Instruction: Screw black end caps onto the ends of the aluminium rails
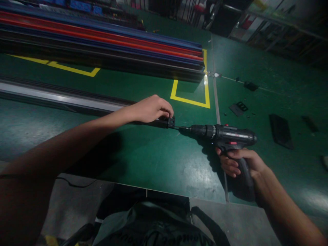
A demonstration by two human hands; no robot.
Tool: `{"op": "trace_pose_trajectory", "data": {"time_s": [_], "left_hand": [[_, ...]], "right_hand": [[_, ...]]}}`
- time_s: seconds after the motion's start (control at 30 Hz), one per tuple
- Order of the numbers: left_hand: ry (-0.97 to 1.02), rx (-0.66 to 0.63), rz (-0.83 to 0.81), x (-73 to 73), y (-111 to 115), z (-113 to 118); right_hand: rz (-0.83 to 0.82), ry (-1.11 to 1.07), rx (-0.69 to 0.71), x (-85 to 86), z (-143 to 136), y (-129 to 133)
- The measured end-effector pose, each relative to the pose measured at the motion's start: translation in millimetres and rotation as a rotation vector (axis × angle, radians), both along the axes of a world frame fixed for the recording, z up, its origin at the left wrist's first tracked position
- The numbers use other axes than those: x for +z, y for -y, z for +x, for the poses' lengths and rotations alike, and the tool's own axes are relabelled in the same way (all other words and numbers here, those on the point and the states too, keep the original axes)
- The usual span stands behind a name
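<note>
A long dark rail with a silvery face (64,97) lies on the green table, running from the left edge to the middle. At its right end sits a small black end piece (171,122). My left hand (156,108) rests over that end, its fingers closed on the black piece. My right hand (237,162) is wrapped round the grip of a black cordless drill (228,135) with red details. The drill points left, and its bit reaches the end piece; whether it sits in a screw is too small to tell.
Long blue, red and black profiles (128,44) lie stacked behind the rail. Yellow tape (191,101) marks the green table (159,160). Small black plates (237,109) and a dark flat object (280,131) lie at the right. A black cable (74,184) hangs at the lower left.
</note>
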State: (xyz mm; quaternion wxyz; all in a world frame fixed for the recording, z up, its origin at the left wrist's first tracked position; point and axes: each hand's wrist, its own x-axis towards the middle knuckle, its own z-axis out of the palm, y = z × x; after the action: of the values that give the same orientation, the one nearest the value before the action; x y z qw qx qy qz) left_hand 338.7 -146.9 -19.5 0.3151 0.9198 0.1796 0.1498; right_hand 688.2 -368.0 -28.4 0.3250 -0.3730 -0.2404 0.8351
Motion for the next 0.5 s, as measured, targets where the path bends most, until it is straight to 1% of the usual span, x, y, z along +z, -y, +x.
{"op": "trace_pose_trajectory", "data": {"time_s": [0.5], "left_hand": [[0.007, -0.004, -0.010, 1.5, 1.0, -0.4]], "right_hand": [[0.010, 0.018, -0.008, -2.0, 1.5, 0.9]]}}
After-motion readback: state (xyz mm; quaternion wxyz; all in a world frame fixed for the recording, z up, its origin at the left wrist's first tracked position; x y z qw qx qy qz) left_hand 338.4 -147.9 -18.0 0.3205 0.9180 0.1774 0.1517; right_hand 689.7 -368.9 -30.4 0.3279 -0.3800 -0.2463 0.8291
